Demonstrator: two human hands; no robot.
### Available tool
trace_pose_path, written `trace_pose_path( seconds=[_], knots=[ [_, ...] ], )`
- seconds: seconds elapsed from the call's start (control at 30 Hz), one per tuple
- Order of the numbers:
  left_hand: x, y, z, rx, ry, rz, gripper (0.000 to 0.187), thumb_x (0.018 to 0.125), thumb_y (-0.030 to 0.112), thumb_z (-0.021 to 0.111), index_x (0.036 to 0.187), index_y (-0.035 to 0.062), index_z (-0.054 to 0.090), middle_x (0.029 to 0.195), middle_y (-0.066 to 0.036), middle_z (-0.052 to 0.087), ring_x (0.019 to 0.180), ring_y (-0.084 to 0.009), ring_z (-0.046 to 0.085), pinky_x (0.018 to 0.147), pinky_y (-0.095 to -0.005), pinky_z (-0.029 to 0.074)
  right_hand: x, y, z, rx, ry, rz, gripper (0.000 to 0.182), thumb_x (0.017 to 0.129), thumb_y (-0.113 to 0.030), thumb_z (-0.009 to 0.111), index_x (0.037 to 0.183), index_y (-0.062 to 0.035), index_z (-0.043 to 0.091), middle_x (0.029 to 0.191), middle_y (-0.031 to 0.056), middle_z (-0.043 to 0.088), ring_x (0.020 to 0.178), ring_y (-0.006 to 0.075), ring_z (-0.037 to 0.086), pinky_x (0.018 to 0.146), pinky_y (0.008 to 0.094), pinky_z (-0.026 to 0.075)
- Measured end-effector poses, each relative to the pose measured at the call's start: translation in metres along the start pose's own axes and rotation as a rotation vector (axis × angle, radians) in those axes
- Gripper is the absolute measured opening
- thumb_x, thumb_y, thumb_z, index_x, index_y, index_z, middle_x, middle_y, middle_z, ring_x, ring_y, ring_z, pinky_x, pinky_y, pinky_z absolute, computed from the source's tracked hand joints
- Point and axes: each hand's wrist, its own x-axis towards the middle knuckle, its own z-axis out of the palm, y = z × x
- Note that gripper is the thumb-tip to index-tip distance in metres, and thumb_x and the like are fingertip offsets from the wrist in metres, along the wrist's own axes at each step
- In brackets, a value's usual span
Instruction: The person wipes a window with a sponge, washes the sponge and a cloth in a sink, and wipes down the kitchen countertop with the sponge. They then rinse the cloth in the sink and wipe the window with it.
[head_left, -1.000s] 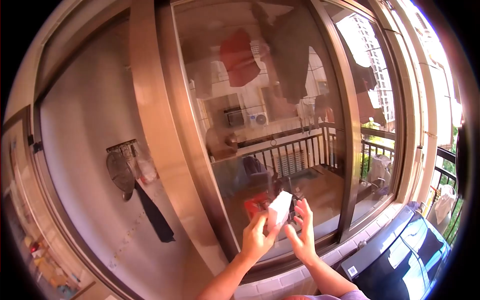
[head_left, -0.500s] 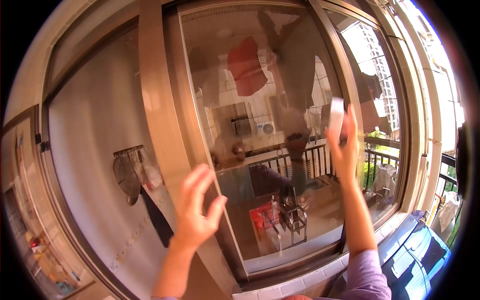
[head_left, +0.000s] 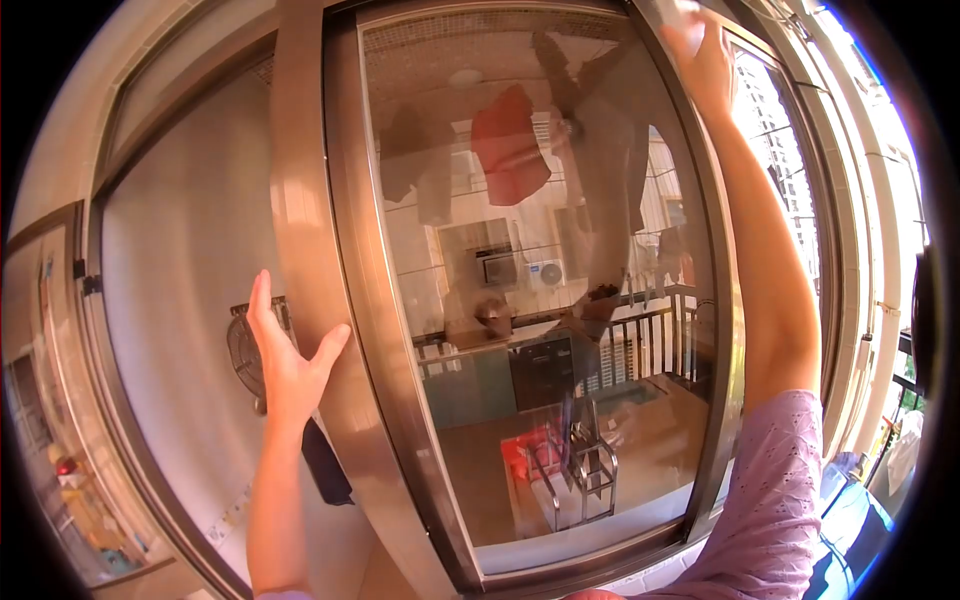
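The right hand [head_left: 705, 65] seems to pinch a blurred white wad [head_left: 686, 6] at the far right corner of the glass [head_left: 560, 310]; the left hand [head_left: 298, 370] is spread. Likely light and soft, the wad suits a near-edge grip.

Right grip [head_left: 702, 65] high, near window frame [head_left: 718, 215]

Right hand [head_left: 705, 65] rises, carrying white item [head_left: 686, 6] to upper right of window frame [head_left: 728, 300]; left hand [head_left: 295, 375] shifts left.
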Motion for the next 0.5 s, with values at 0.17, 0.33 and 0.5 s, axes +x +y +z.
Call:
trace_pose_path(
  seconds=[0.17, 0.33, 0.5],
  knots=[
    [-0.007, 0.003, 0.017, -0.02, 0.006, -0.059, 0.085, 0.075, 0.016, 0.069, 0.142, 0.0052, 0.017, 0.145, -0.015, 0.017, 0.135, -0.0291, 0.018, 0.11, -0.0404, 0.018, 0.022, -0.008, 0.03, -0.02, 0.258, 0.071, 0.038, 0.077, -0.026, 0.066, 0.104, -0.0029, 0.055, 0.114, 0.0146, 0.053, 0.109, 0.0368, 0.049, 0.089, 0.0451, 0.04],
    [-0.006, 0.012, 0.023, 0.091, 0.026, 0.011, 0.09, 0.069, 0.015, 0.074, 0.14, 0.0026, 0.021, 0.144, -0.02, 0.019, 0.134, -0.0347, 0.021, 0.109, -0.0439, 0.021, 0.01, -0.005, 0.068, -0.128, 0.179, 0.057, 0.046, 0.079, -0.031, 0.062, 0.117, -0.0056, 0.054, 0.118, 0.0178, 0.05, 0.108, 0.0368, 0.049, 0.089, 0.0458, 0.04],
    [-0.002, 0.013, 0.03, 0.159, 0.023, 0.044, 0.087, 0.069, 0.012, 0.072, 0.14, 0.0026, 0.023, 0.145, -0.02, 0.018, 0.133, -0.0355, 0.021, 0.109, -0.0446, 0.021, -0.002, 0.02, 0.113, -0.328, 0.026, 0.141, 0.057, 0.081, -0.053, 0.054, 0.12, -0.0103, 0.055, 0.124, 0.0092, 0.052, 0.115, 0.0318, 0.046, 0.095, 0.0438, 0.035]
  ],
)
